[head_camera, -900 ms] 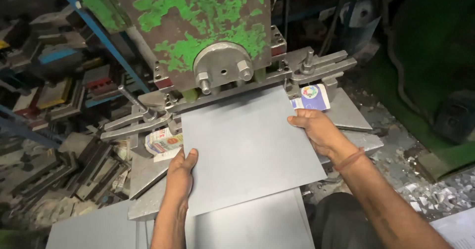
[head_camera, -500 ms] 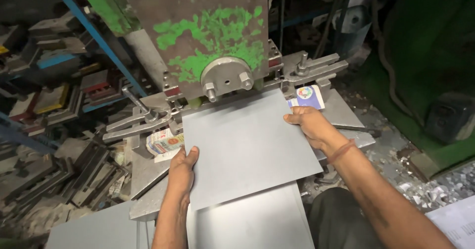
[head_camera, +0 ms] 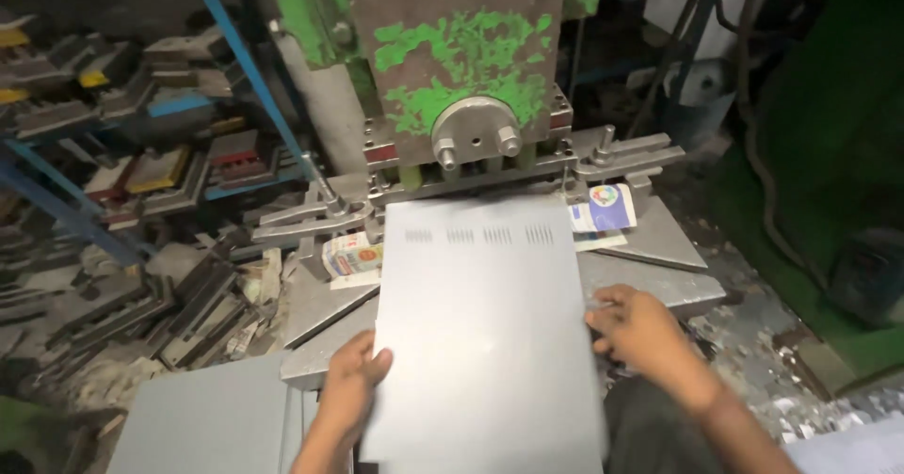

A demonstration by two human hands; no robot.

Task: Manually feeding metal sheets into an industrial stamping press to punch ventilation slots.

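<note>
Head view, close, down over press [head_camera: 471, 69]

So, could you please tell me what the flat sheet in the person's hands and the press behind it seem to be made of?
Sheet: probably thin sheet metal, matte pale grey, flat and stiff, with a row of small punched slots near its far edge. Press: heavy steel or cast iron by its look, green paint flaked down to dark metal, with a bare silvery round boss bolted on front.
</note>
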